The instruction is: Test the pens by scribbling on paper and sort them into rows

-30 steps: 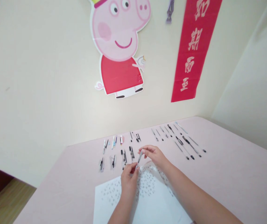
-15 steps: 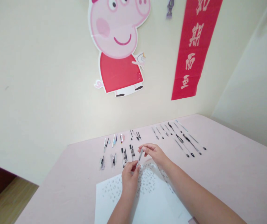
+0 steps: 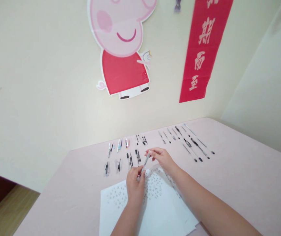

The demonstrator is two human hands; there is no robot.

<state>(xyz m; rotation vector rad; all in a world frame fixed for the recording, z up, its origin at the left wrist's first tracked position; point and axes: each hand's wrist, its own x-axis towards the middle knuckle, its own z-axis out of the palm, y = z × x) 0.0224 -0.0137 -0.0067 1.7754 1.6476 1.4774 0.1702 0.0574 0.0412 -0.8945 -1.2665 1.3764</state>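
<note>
Grip's a snug pinch at both ends: left hand (image 3: 135,183) and right hand (image 3: 160,158) share one slim pen (image 3: 146,161), guessing for steadiness, by the paper (image 3: 165,211), short of the tabletop's (image 3: 74,183) far edge.

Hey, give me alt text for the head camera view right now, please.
A person's left hand and right hand hold a slim pen-like object above white paper covered partly in small dark marks. Beyond, pens and pen parts lie grouped on a pale pink table. A cartoon pig cutout and red banner decorate the wall.
</note>
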